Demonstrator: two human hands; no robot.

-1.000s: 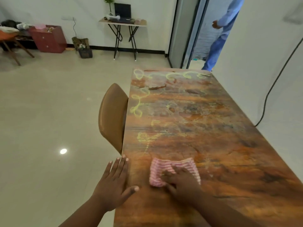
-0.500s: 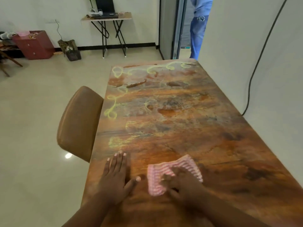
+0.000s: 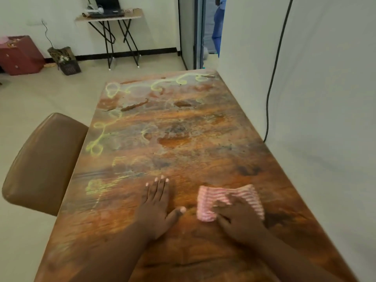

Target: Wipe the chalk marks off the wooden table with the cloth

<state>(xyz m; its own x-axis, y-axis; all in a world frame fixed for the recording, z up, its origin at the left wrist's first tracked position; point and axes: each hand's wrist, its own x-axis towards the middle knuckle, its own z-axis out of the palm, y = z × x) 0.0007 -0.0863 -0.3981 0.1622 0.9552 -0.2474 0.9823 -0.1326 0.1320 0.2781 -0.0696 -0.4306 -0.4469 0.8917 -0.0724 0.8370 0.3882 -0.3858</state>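
Right hand [image 3: 240, 218] presses cloth [image 3: 205, 202] flat on the table [image 3: 203, 139].
Its fingers are spread, gripping nothing; cloth at the near end. Left hand [image 3: 156, 206] lies flat beside it, fingers straight. Chalk marks [image 3: 95, 147] farther up.

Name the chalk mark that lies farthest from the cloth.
The yellow-green curls along the table's far edge. The loops on the left edge and the smeared patch near the left hand lie closer to the cloth, which the right hand presses.

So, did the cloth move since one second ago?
Yes. The cloth has slid to the right across the table, away from its left edge.
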